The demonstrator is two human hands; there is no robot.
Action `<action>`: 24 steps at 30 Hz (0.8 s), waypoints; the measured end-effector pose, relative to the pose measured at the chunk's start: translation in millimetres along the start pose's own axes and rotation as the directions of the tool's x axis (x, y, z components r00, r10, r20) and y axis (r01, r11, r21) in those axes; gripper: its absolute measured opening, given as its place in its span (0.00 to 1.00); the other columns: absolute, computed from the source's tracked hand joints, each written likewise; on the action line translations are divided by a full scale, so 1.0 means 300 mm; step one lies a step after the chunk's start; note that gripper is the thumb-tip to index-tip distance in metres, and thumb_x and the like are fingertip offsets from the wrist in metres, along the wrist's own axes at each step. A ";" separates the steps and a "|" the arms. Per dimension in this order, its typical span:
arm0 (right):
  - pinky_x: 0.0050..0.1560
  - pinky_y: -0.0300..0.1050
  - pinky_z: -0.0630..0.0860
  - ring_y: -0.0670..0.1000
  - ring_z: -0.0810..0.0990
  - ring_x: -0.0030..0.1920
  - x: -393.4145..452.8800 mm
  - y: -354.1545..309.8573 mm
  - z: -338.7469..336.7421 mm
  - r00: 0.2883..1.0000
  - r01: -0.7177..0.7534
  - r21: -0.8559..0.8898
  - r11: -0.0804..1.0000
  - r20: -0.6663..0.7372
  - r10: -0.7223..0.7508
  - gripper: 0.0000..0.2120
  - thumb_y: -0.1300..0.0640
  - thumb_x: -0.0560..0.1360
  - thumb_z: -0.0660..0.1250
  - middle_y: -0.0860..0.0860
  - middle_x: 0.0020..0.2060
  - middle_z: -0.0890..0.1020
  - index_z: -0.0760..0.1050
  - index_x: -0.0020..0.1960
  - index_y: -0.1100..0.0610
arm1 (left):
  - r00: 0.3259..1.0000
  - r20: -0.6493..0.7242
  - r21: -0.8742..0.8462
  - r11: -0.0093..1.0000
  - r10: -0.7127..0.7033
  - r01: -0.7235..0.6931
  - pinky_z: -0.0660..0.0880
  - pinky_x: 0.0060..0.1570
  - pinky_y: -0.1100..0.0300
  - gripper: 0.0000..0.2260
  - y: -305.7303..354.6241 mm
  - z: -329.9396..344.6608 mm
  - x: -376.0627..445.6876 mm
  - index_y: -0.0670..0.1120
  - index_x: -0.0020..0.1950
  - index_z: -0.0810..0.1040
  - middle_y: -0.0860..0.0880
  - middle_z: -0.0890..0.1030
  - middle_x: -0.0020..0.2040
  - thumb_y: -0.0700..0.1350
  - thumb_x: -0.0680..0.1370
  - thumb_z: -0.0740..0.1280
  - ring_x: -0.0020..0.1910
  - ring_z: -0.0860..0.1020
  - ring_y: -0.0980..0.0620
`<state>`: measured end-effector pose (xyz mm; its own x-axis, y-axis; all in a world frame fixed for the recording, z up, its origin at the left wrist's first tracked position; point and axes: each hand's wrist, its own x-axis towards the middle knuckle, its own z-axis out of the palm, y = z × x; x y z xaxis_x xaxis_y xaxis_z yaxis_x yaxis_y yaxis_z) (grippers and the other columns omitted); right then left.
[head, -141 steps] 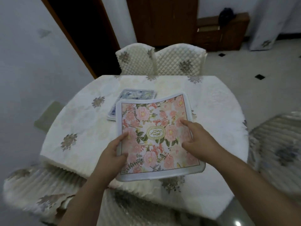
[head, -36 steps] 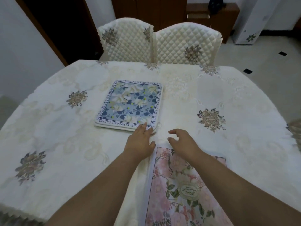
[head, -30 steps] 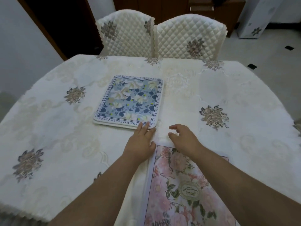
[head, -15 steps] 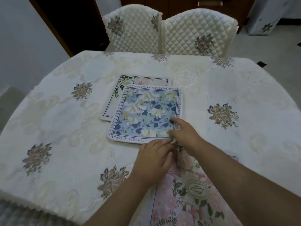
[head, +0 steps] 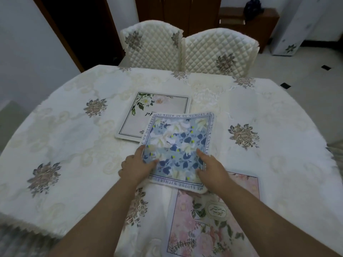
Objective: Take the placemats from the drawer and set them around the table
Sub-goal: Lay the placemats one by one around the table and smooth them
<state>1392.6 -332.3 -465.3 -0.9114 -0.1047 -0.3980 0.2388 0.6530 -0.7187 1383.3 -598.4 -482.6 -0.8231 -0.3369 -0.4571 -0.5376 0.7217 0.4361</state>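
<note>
Blue-floral placemat [head: 178,145], held clear of the table [head: 74,127] at its near end by both hands. L hand [head: 136,168] grips near-left corner: thumb on top, fingers curled under the edge. R hand [head: 211,170] grips near-right portion: thumb on the printed face, remaining fingers hidden below, presumably curled under.

Mat's long axis runs away from the person, tilted slightly rightward; far end overlaps the near-right corner of the white-floral placemat [head: 156,112], which lies flat mid-table. Whether the far end touches that mat or floats above it: cannot tell. Near edge overhangs the top of the pink-floral placemat [head: 213,219], laid flat at the person's own seat.

Key relation: mat extends forward from the fingers, w/ both hands at its near end and roughly equally close; neither hand leads. Judged step: carrying the blue mat off the stack toward an unfilled place. Two quilted chairs [head: 185,51] at the far side have no mat in front, so a likely target lies fwd along the mat's own axis; that needs a long reach or a walk round. Risk: far end drags the white mat askew if not lifted clear.

Progress est.: one mat placed, one in hand, at least one waiting.
</note>
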 end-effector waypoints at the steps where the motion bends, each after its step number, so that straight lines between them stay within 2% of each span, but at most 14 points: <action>1: 0.54 0.34 0.69 0.50 0.74 0.63 -0.020 -0.001 -0.006 1.000 -0.003 0.020 1.000 -0.016 0.004 0.33 0.62 0.80 0.64 0.52 0.71 0.70 0.57 0.80 0.44 | 0.999 0.012 -0.070 0.997 0.032 -0.031 0.76 0.62 0.43 0.35 0.006 -0.018 -0.011 0.65 0.76 0.60 0.44 0.76 0.69 0.67 0.72 0.70 0.62 0.78 0.40; 3: 0.41 0.32 0.71 0.48 0.75 0.53 -0.073 0.000 -0.044 0.997 -0.018 0.074 0.997 -0.070 0.023 0.33 0.66 0.78 0.61 0.51 0.70 0.71 0.62 0.78 0.42 | 0.989 0.036 -0.236 0.963 0.146 -0.134 0.82 0.48 0.50 0.25 0.027 -0.057 -0.074 0.63 0.72 0.66 0.48 0.80 0.64 0.55 0.77 0.71 0.49 0.83 0.47; 4: 0.38 0.34 0.70 0.47 0.74 0.51 -0.106 0.000 -0.074 0.993 -0.031 0.099 0.995 -0.112 0.042 0.32 0.66 0.77 0.61 0.50 0.70 0.72 0.65 0.77 0.42 | 0.975 0.038 -0.279 0.940 0.217 -0.198 0.82 0.43 0.53 0.21 0.037 -0.073 -0.113 0.64 0.69 0.70 0.50 0.79 0.65 0.51 0.79 0.71 0.46 0.84 0.50; 5: 0.39 0.36 0.72 0.46 0.74 0.51 -0.146 -0.002 -0.111 0.986 -0.047 0.124 0.991 -0.152 0.065 0.31 0.66 0.77 0.62 0.49 0.69 0.73 0.67 0.75 0.42 | 0.958 0.041 -0.326 0.910 0.284 -0.256 0.82 0.43 0.55 0.18 0.051 -0.089 -0.160 0.66 0.66 0.74 0.53 0.79 0.66 0.50 0.80 0.71 0.47 0.85 0.52; 8: 0.55 0.43 0.77 0.45 0.76 0.59 -0.292 0.012 -0.224 0.963 -0.071 0.235 0.969 -0.239 0.128 0.28 0.65 0.76 0.66 0.47 0.69 0.75 0.73 0.71 0.41 | 0.915 0.081 -0.516 0.802 0.395 -0.301 0.83 0.55 0.53 0.17 0.090 -0.115 -0.290 0.66 0.64 0.80 0.56 0.81 0.65 0.47 0.80 0.72 0.55 0.84 0.56; 10: 0.58 0.44 0.79 0.47 0.78 0.62 -0.414 0.036 -0.295 0.947 -0.072 0.280 0.957 -0.281 0.153 0.28 0.66 0.76 0.65 0.46 0.68 0.76 0.75 0.69 0.41 | 0.886 0.137 -0.516 0.795 0.443 -0.318 0.82 0.57 0.53 0.19 0.130 -0.107 -0.376 0.65 0.66 0.80 0.58 0.81 0.64 0.45 0.79 0.72 0.55 0.84 0.57; 13: 0.48 0.31 0.75 0.41 0.76 0.60 -0.596 0.086 -0.409 0.922 -0.071 0.284 0.956 -0.346 0.171 0.28 0.67 0.76 0.65 0.44 0.66 0.77 0.76 0.68 0.39 | 0.838 0.204 -0.467 0.803 0.506 -0.370 0.81 0.58 0.50 0.23 0.224 -0.078 -0.506 0.64 0.71 0.76 0.57 0.80 0.66 0.43 0.79 0.71 0.56 0.83 0.54; 16: 0.42 0.32 0.74 0.40 0.75 0.56 -0.764 0.152 -0.518 0.886 -0.076 0.324 0.943 -0.412 0.213 0.29 0.65 0.77 0.65 0.42 0.65 0.76 0.74 0.67 0.35 | 0.804 0.198 -0.463 0.776 0.561 -0.428 0.81 0.60 0.52 0.24 0.348 -0.039 -0.651 0.62 0.72 0.75 0.56 0.80 0.66 0.43 0.79 0.71 0.59 0.82 0.55; 17: 0.43 0.34 0.75 0.41 0.76 0.56 -0.816 0.172 -0.560 0.869 -0.070 0.337 0.939 -0.442 0.223 0.29 0.65 0.77 0.65 0.42 0.65 0.76 0.74 0.66 0.33 | 0.786 0.182 -0.474 0.753 0.591 -0.456 0.80 0.61 0.52 0.23 0.393 -0.023 -0.705 0.62 0.72 0.75 0.57 0.79 0.66 0.43 0.80 0.71 0.60 0.81 0.56; 20: 0.57 0.42 0.78 0.44 0.77 0.61 -0.964 0.240 -0.696 0.814 -0.042 0.349 0.936 -0.532 0.235 0.29 0.64 0.77 0.67 0.41 0.64 0.77 0.74 0.67 0.34 | 0.727 0.166 -0.488 0.696 0.667 -0.526 0.79 0.62 0.55 0.23 0.526 0.038 -0.859 0.62 0.73 0.74 0.62 0.76 0.66 0.44 0.80 0.70 0.63 0.78 0.57; 24: 0.56 0.36 0.77 0.42 0.78 0.59 -1.133 0.383 -0.847 0.761 -0.016 0.412 0.911 -0.586 0.278 0.30 0.66 0.76 0.68 0.40 0.62 0.78 0.76 0.64 0.32 | 0.675 0.150 -0.432 0.662 0.722 -0.613 0.78 0.63 0.52 0.23 0.692 0.140 -1.045 0.63 0.74 0.73 0.70 0.74 0.61 0.46 0.80 0.70 0.63 0.77 0.56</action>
<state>1644.7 -31.1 -267.8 -0.8237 0.5414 -0.1685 0.3698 0.2878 -0.8834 1537.2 -317.5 -281.3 -0.9166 0.3844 -0.1097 0.0694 0.4233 0.9033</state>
